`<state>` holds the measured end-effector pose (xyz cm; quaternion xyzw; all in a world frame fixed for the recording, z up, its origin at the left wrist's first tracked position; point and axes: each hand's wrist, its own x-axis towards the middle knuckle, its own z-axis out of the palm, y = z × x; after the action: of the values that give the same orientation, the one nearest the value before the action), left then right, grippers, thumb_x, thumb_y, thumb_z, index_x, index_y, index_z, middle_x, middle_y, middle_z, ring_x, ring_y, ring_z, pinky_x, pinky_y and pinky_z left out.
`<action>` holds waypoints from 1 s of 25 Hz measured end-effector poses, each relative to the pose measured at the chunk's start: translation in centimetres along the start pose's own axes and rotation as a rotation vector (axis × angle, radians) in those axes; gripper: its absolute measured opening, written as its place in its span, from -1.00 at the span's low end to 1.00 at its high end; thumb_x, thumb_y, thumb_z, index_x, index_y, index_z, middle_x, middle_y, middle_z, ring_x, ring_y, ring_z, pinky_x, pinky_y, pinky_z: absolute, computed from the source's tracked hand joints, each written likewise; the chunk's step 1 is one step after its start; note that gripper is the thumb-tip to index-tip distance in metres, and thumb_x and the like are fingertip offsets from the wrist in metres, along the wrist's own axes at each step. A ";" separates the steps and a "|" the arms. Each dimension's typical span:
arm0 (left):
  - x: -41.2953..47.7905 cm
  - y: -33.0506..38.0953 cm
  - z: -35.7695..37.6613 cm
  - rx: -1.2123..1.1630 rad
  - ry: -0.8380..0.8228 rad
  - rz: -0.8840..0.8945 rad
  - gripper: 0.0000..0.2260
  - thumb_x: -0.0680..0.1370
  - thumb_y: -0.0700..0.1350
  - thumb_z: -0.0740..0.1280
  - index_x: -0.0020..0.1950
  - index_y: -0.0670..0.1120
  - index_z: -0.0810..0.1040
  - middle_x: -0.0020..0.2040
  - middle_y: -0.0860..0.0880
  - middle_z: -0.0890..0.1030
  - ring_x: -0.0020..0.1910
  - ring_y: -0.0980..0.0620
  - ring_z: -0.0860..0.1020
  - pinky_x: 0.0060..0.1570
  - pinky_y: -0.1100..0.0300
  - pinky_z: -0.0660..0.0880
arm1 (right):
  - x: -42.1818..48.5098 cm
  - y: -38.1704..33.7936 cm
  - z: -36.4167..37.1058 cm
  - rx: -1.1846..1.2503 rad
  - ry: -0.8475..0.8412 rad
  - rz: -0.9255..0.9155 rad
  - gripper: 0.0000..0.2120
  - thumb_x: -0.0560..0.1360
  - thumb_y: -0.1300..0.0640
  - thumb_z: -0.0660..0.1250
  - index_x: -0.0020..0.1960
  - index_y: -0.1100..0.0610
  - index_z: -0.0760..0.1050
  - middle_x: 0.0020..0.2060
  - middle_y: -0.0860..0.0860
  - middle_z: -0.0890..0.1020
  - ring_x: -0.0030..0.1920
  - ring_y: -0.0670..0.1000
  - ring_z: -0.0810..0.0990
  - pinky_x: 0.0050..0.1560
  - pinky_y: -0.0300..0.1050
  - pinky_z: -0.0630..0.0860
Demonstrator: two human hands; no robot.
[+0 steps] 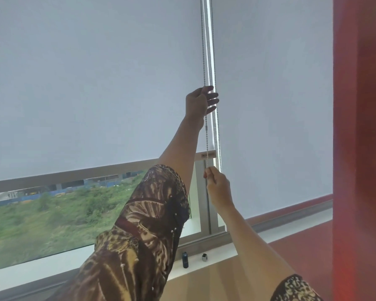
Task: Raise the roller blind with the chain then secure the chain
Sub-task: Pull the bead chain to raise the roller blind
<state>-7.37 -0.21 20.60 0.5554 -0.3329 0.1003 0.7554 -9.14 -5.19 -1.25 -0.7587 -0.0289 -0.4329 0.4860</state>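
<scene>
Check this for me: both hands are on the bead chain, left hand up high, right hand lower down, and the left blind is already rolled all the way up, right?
Not quite. The head view shows the left hand high on the bead chain and the right hand lower, as you said. But the left blind is only partly raised: its bottom bar sits low, uncovering just a strip of window.

left hand (199,103): raised high, arm stretched, fingers curled closed.
right hand (217,185): lower, forearm angled up, fingertips pinched together.
</scene>
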 end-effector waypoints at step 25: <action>-7.8 -6.8 2.3 0.346 0.233 0.220 -0.81 0.31 -0.32 0.04 -0.33 -0.10 0.39 -0.40 -0.06 0.34 -0.36 0.00 0.30 -0.29 0.10 0.29 | 17.0 -19.5 -10.0 0.490 -0.188 0.026 -0.81 0.61 0.08 0.16 0.00 0.20 0.45 -0.19 0.07 0.65 -0.20 0.04 0.66 -0.11 -0.08 0.56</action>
<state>-10.64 -3.05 10.90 0.6216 -0.2797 0.3010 0.6669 -13.92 -8.97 25.79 -0.6556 -0.1682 -0.3342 0.6559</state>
